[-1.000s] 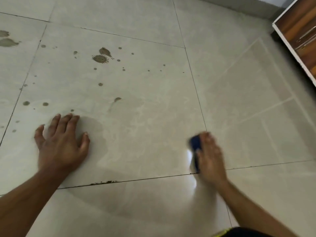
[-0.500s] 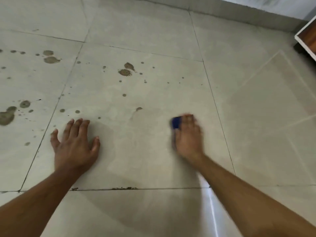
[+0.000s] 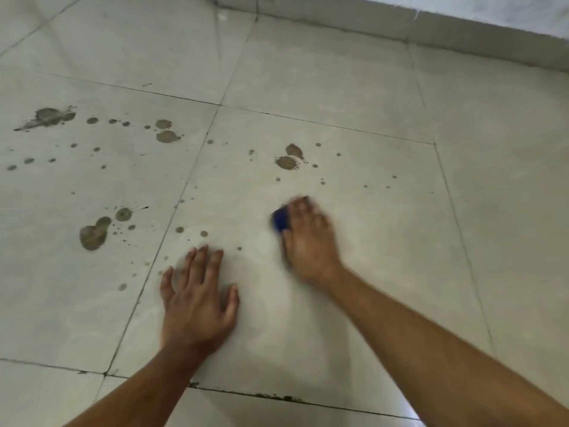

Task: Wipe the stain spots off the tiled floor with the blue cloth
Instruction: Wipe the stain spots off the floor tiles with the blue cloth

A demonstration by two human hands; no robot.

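Observation:
My right hand [image 3: 309,238] presses the blue cloth [image 3: 280,220] flat on the pale tiled floor [image 3: 385,241]; only the cloth's left edge shows past my fingers, and the hand is blurred. My left hand [image 3: 198,300] lies flat on the same tile, fingers spread, holding nothing. Brown stain spots dot the floor: a pair of larger blots [image 3: 288,161] just beyond the cloth, small dots [image 3: 203,233] ahead of my left hand, a big blot [image 3: 92,234] on the tile to the left, and a far splash [image 3: 46,117].
A grey skirting and wall base [image 3: 431,29] runs along the top right. Dark grout lines [image 3: 172,211] divide the tiles, with grime in the near joint [image 3: 277,397]. The floor to the right shows no spots.
My right hand has slid the cloth left and forward, from the tile's near right corner toward the stains. The view has swung left, and the wooden furniture at the right has left the frame.

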